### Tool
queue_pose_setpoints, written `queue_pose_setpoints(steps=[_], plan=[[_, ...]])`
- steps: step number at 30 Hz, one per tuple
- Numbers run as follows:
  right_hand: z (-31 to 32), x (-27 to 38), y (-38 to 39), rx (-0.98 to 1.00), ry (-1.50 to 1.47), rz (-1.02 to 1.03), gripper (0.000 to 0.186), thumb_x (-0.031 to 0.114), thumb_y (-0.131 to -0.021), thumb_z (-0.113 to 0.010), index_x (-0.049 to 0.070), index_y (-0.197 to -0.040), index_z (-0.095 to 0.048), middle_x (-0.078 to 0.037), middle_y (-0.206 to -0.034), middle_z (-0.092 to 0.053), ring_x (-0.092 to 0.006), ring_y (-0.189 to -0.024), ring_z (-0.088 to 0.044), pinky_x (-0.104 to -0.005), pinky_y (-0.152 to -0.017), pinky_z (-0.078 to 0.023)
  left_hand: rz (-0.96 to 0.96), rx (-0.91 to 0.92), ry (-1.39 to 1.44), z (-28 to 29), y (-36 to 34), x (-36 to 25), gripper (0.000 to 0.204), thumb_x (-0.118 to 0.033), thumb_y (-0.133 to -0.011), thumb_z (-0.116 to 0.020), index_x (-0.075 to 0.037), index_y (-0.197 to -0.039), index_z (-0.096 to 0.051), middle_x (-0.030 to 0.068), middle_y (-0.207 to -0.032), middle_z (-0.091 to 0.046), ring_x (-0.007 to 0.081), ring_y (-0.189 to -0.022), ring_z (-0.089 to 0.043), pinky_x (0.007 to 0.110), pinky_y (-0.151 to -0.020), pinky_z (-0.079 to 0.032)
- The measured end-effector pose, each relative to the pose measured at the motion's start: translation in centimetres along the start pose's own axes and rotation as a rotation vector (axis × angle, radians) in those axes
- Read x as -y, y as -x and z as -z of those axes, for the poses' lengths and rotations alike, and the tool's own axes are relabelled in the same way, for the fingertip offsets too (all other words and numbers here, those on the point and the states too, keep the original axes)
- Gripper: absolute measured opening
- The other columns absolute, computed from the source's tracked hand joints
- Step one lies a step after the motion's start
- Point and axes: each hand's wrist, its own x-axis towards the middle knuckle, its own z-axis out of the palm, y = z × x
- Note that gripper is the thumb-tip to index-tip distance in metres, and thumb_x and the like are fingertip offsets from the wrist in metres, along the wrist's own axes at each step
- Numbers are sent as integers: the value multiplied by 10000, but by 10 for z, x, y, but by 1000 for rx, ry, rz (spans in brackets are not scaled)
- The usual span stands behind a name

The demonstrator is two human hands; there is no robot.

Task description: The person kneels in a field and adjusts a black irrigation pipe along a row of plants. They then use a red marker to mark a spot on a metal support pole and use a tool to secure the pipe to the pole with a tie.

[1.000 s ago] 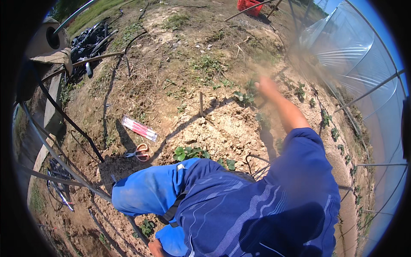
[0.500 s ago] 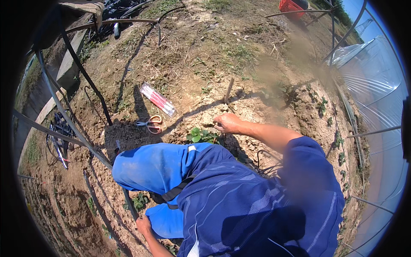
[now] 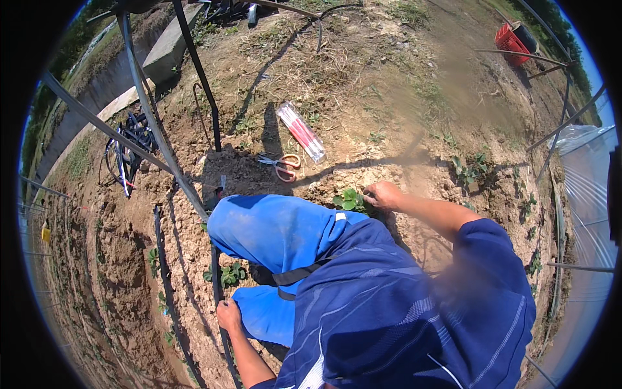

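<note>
My right hand [image 3: 383, 195] is at the right edge of a small green leafy plant [image 3: 350, 200] in the soil. Its fingers are bent together; what is between them, if anything, is too small to make out. Low on the left, my left hand [image 3: 229, 316] is curled beside my blue-trousered knee, against a dark hose [image 3: 218, 275] running along the ground. Its fingertips are hidden, so I cannot see what it grips. Scissors with orange-rimmed handles [image 3: 286, 170] lie beyond my knee. Near them is a clear packet of red-and-white sticks [image 3: 302, 133].
Thin metal poles [image 3: 159, 139] cross the left side. Another plant [image 3: 230, 275] grows beside the hose. A bundle of black material [image 3: 133, 146] lies at left. A red crate [image 3: 511, 44] sits far right, above plastic sheeting [image 3: 586, 175]. A smudge blurs part of the view.
The view has shifted, so the scene sits farther right and somewhat lower on the left. My right hand stays beside the same plant, and my left hand stays by the hose.
</note>
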Motion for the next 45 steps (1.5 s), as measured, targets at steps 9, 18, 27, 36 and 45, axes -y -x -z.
queue_pose_setpoints(steps=[9,18,27,36,45], plan=[[23,-12,-83,-200,57,25,337,319,-848,-672,89,-1095,-649,-187,-1045,-618,-384,-1031,-614,-489,-846,-529,79,-93,114,-7,10,6,341,-352,-857,-618,-89,-1046,-725,192,-1063,-687,403,-1016,-624,517,-879,-491],[298,105,-145,-978,235,491,407,155,-848,-689,44,-1225,-583,-146,-1192,-601,-323,-1101,-584,-416,-945,-496,136,-117,162,-1,19,6,315,-314,-854,-666,-72,-1050,-715,160,-1054,-681,363,-1093,-580,501,-956,-440],[470,226,-184,-1325,445,844,346,210,-878,-679,61,-1182,-608,-115,-1117,-622,-311,-1018,-622,-416,-887,-522,-50,-208,236,11,21,-42,307,-294,-826,-688,-43,-1002,-714,150,-1058,-682,359,-1087,-580,483,-958,-431],[491,384,-261,-1027,586,756,454,198,-873,-667,67,-1295,-568,-142,-1226,-576,-327,-1165,-559,-429,-984,-476,-290,-401,300,17,-7,-84,324,-343,-807,-690,-46,-933,-713,157,-1003,-698,334,-1014,-618,478,-901,-459],[633,373,-403,-1097,693,183,832,535,-879,-609,122,-1538,-311,-257,-1543,-310,-448,-1422,-303,-503,-1183,-243,-500,-540,582,155,-93,-81,446,-330,-867,-704,-27,-1181,-611,183,-1156,-629,366,-1035,-636,459,-906,-512]])
